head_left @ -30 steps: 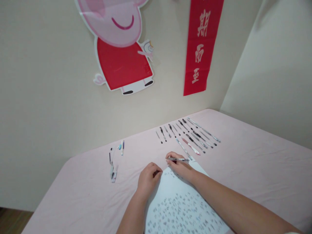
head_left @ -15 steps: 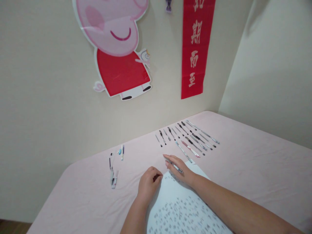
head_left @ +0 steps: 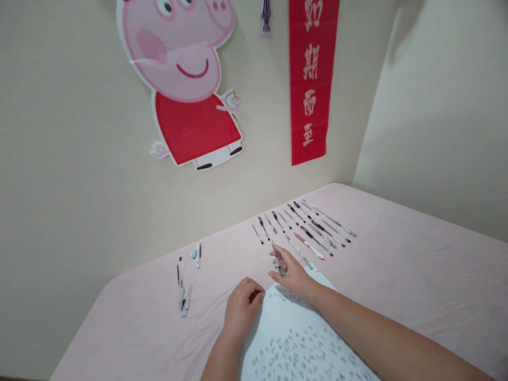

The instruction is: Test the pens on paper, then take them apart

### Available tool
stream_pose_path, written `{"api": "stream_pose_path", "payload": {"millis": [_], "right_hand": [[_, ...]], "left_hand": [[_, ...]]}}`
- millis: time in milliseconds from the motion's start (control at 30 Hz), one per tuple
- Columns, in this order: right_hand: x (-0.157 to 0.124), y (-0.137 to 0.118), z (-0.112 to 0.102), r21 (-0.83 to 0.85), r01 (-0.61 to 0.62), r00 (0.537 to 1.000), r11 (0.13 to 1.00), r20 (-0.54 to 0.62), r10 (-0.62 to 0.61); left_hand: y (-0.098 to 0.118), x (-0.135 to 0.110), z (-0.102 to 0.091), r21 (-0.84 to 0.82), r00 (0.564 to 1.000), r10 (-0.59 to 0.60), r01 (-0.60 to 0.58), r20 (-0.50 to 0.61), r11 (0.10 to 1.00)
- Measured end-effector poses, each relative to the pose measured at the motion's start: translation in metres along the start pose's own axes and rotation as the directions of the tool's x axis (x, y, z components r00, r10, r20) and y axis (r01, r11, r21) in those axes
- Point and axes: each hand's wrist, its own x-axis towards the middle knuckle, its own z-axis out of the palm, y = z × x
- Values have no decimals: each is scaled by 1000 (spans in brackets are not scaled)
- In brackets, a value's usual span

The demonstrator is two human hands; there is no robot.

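Observation:
In my right hand (head_left: 291, 272) I hold a pen (head_left: 278, 263), slim, clear and greyish, gripped between fingers and thumb with its upper end toward the wall. That hand hovers at the far end of a white sheet of paper (head_left: 273, 323) covered in small dark marks. My left hand (head_left: 244, 302) rests curled at the sheet's far left corner, thumb against the fingers; whatever may be between them is hidden. Just beyond my right hand lie a light-blue pen (head_left: 298, 252) and a pink-red pen (head_left: 309, 246).
Several black and clear pens (head_left: 317, 232) lie in slanted rows near the wall. On the left sits a small group of pens and pen parts (head_left: 184, 299), with a white and a blue piece behind. A pink cloth (head_left: 138, 317) covers the surface; a pig cutout (head_left: 194, 127) hangs on the wall.
My right hand has turned the pen from lying slantwise to pointing more away from me, and its fingers have shifted. My left hand stays at the sheet's corner. The view has tilted up slightly.

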Motion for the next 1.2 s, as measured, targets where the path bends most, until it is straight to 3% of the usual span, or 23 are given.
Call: {"api": "stream_pose_path", "payload": {"millis": [200,400,700,900,1200], "right_hand": [[-3,-4,3,16,16,996,1000,91,-17],[2,-6,-4,-144,68,998,987,-7,-70],[5,-17,-13,-369,-16,998,929,-69,-10],[4,-22,-13,-574,4,1000,819,7,0],[5,-26,-20,-840,6,992,542,74,104]], "left_hand": [[-1,1,1,-9,1000,4,-4,-11,1000],[-1,2,1,-14,1000,-4,4,-5,1000],[-2,1,1,-22,1000,6,-7,-12,1000],[-5,1,3,-18,1000,3,-3,-23,1000],[-4,0,3,25,1000,11,-10,-27,1000]]}}
